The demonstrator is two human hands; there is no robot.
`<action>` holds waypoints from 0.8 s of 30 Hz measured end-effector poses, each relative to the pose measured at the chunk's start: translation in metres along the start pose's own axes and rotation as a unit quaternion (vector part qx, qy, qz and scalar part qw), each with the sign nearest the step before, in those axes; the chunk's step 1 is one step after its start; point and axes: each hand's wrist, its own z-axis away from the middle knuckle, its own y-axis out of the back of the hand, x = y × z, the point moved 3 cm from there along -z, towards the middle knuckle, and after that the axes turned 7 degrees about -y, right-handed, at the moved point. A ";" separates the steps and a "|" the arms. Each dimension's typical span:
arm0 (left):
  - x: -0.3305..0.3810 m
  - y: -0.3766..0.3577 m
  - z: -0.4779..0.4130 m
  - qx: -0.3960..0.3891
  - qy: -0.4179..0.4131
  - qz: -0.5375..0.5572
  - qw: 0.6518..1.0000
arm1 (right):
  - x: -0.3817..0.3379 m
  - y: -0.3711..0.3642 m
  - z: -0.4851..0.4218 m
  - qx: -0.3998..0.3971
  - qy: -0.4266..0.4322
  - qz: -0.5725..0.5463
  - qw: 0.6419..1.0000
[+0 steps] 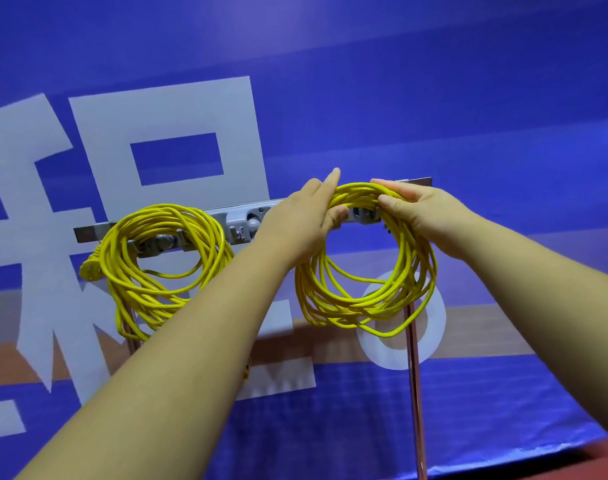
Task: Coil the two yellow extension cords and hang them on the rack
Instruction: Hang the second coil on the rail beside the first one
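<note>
One coiled yellow extension cord [150, 271] hangs from a hook on the left part of the grey rack [236, 220], its plug sticking out at the left. A second yellow coil [364, 299] hangs in front of the rack's right part. My left hand [302, 220] grips the top of this second coil from the left, index finger pointing up. From the right, my right hand [420, 209] holds the same top bundle, fingers curled over it and thumb underneath. The rack hook behind the coil's top is mostly hidden.
The rack stands on thin metal poles [415, 375] in front of a blue banner [434, 98] with large white characters. Grey clips and hooks [241, 232] sit along the rack's middle. A reddish floor shows at the lower right.
</note>
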 end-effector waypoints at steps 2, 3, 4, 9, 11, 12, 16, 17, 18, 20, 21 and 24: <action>0.000 0.001 -0.003 -0.016 0.001 0.020 1.000 | 0.001 0.002 0.001 -0.002 -0.002 0.013 1.000; -0.001 0.003 -0.004 -0.029 0.005 0.047 0.998 | 0.001 0.002 0.001 0.001 -0.001 0.016 1.000; -0.002 0.004 -0.005 -0.043 0.010 0.075 0.996 | 0.001 0.003 0.001 0.005 0.000 0.019 1.000; -0.006 0.007 -0.007 -0.027 0.042 0.147 0.988 | -0.002 0.001 0.003 0.020 0.018 0.026 0.999; -0.008 0.006 -0.007 -0.006 0.076 0.206 0.976 | -0.003 0.000 0.004 0.027 0.019 0.026 0.999; -0.008 0.007 -0.007 0.000 0.091 0.239 0.967 | -0.003 -0.001 0.004 0.028 0.019 0.027 0.999; -0.007 0.012 -0.006 0.000 0.120 0.313 0.942 | -0.006 -0.002 0.006 0.024 0.016 0.017 0.999; -0.007 0.014 -0.007 -0.009 0.125 0.330 0.936 | -0.006 -0.001 0.006 0.022 0.012 0.015 1.000; -0.007 0.016 -0.007 -0.023 0.130 0.345 0.929 | -0.006 -0.001 0.006 0.021 0.007 0.014 1.000; -0.008 0.018 -0.009 -0.049 0.134 0.350 0.926 | -0.004 0.001 0.006 0.013 -0.003 0.013 1.000; -0.009 0.018 -0.009 -0.055 0.132 0.341 0.929 | -0.003 0.002 0.007 0.007 -0.003 0.015 1.000; -0.008 0.017 -0.008 -0.050 0.112 0.274 0.954 | -0.006 0.005 0.012 0.010 0.004 0.022 1.000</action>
